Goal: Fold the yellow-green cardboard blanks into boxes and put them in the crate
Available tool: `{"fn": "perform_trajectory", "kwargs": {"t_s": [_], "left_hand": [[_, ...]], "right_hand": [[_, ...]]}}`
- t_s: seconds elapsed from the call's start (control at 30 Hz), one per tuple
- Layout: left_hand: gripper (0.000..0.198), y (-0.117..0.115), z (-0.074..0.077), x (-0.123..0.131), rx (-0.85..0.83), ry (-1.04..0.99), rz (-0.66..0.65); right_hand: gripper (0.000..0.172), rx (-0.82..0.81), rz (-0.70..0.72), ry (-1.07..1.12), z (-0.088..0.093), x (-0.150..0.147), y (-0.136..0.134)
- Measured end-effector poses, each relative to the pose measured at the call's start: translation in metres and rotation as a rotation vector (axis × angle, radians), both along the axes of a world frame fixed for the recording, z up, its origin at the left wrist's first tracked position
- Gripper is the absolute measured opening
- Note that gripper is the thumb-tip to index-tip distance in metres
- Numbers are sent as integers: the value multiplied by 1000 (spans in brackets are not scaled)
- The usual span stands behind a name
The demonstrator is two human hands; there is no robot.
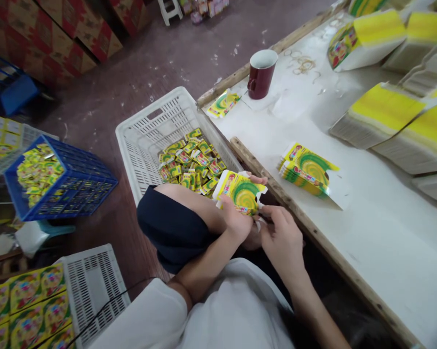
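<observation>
My left hand (pixel 235 220) grips a yellow-and-green printed carton box (pixel 242 192) from below, just over my knee. My right hand (pixel 282 237) is closed at the box's lower right corner, fingers pinching its white flap. Both hands sit at the table's wooden front edge. A short stack of flat cartons (pixel 305 169) of the same print lies on the white table (pixel 367 228), to the right of the held box. Behind the box stands a white plastic crate (pixel 149 131) holding several small yellow-green packets (pixel 191 160).
A maroon mug (pixel 261 73) and a loose flat carton (pixel 223 103) sit at the table's far end. Tall stacks of yellow-topped flats (pixel 382 114) fill the right. A blue crate (pixel 58 179) of packets stands left; another white crate (pixel 91 286) with finished boxes is near left.
</observation>
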State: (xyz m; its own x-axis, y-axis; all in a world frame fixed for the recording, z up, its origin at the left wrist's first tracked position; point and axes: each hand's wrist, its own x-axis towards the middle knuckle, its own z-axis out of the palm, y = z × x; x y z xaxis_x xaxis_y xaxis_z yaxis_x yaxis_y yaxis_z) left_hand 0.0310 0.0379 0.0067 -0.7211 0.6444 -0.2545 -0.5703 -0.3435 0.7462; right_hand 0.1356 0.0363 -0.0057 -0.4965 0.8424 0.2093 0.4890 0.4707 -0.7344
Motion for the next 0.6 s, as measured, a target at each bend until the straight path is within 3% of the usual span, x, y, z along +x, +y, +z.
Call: {"fn": "perform_trajectory", "kwargs": {"t_s": [0.1, 0.33, 0.5, 0.6], "left_hand": [[85, 1, -7, -1, -27, 22, -18], [73, 1, -11, 0, -70, -59, -79], [74, -1, -17, 2, -116, -100, -70], [74, -5, -29, 4, -153, -52, -83]], "right_hand": [[16, -76, -12, 43, 0, -2, -6], [12, -397, -96, 179, 6, -3, -2], [10, -453, -78, 212, 7, -5, 4], [14, -348, -131, 69, 9, -2, 7]]}}
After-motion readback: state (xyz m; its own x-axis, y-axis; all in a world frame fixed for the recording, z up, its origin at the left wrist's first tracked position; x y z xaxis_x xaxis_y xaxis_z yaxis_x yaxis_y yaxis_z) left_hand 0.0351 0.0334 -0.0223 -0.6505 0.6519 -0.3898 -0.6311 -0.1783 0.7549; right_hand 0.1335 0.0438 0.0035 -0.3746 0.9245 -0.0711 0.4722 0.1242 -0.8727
